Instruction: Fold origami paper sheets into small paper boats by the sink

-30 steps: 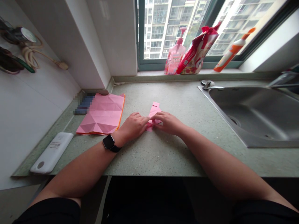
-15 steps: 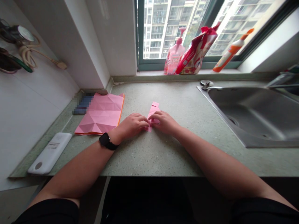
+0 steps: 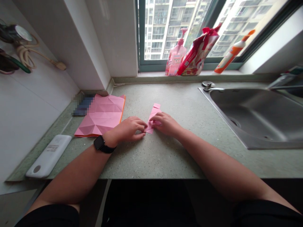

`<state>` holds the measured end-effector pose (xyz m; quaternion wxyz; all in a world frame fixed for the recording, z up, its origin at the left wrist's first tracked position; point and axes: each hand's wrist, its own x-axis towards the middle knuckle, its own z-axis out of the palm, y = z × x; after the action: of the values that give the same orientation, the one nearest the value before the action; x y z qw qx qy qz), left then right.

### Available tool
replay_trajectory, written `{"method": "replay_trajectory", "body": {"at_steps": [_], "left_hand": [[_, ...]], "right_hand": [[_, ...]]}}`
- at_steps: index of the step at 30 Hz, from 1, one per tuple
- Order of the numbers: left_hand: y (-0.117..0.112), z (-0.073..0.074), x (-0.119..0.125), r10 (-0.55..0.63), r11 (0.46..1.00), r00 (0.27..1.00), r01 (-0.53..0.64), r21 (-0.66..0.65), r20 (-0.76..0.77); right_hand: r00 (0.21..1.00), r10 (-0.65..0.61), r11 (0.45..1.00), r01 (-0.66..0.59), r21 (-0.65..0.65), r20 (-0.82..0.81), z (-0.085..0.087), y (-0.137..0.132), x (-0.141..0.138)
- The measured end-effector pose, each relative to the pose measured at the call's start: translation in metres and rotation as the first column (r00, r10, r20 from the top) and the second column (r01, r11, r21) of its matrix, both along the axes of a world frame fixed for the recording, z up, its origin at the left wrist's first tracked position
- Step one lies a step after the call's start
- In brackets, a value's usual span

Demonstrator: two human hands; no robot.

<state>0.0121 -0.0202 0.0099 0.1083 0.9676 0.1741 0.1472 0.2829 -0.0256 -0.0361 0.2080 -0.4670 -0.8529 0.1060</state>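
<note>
A narrow folded strip of pink paper (image 3: pixel 154 114) lies on the speckled green stone countertop (image 3: pixel 151 160), its lower end under my right hand (image 3: pixel 165 124). The fingers of that hand rest on the strip and press it down. My left hand (image 3: pixel 127 129) is curled, with its fingertips at the strip's lower left edge. A black smartwatch (image 3: pixel 101 144) sits on my left wrist. To the left lies a large creased pink paper sheet (image 3: pixel 100 115) with an orange edge, apart from both hands.
A steel sink (image 3: pixel 258 116) is set in the counter on the right. At left lie a white plastic slab (image 3: pixel 48 156) and a pixelated dark blue object (image 3: pixel 82 106). A pink pump bottle (image 3: pixel 175 53), a red pouch (image 3: pixel 197 52) and an orange-capped tube (image 3: pixel 230 55) stand on the windowsill.
My left hand has drawn back to the left, and its fingers now reach only the strip's edge. My right hand stays on the strip, and the strip has barely moved.
</note>
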Motion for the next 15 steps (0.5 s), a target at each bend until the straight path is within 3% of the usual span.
{"method": "replay_trajectory", "body": {"at_steps": [7,15], "left_hand": [[0.002,-0.001,0.001,0.013,1.000,0.999,-0.014,-0.014,-0.033],[0.001,-0.003,0.001,0.021,1.000,1.000,-0.021,-0.024,0.014]], "right_hand": [[0.999,0.001,1.000,-0.002,-0.015,-0.043,-0.001,0.004,0.007],[0.998,-0.042,0.998,0.044,0.037,-0.039,0.011,0.005,0.042]]}}
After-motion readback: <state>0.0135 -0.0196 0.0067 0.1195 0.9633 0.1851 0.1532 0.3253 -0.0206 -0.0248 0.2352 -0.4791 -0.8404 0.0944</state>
